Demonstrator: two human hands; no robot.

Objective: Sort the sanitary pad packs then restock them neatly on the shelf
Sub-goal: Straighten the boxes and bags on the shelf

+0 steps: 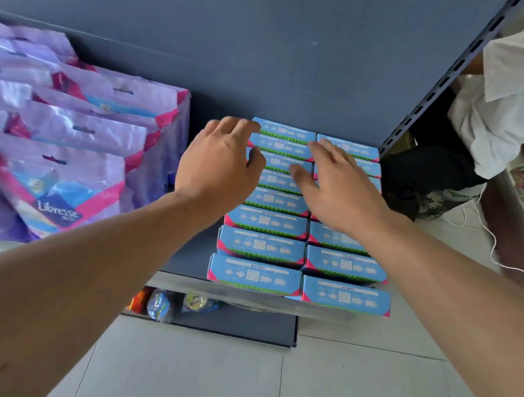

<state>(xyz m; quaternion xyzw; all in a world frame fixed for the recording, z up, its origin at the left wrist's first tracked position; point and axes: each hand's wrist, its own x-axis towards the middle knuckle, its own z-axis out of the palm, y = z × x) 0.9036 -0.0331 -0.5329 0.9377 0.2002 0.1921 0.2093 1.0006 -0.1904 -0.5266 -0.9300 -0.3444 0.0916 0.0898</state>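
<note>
We see both hands spread flat, holding nothing: left hand [218,158] and right hand [339,187] press the blue cardboard pad boxes [261,250] back on the grey metal shelf [190,255], likely squaring two rows. Left row: nine; right hidden. Purple plastic pad bags [65,145] beside: about six

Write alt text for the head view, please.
Two bare hands, left hand and right hand, reach with fingers spread over two rows of blue cardboard pad boxes on a dark grey metal shelf. Purple plastic pad packs lie left.
</note>
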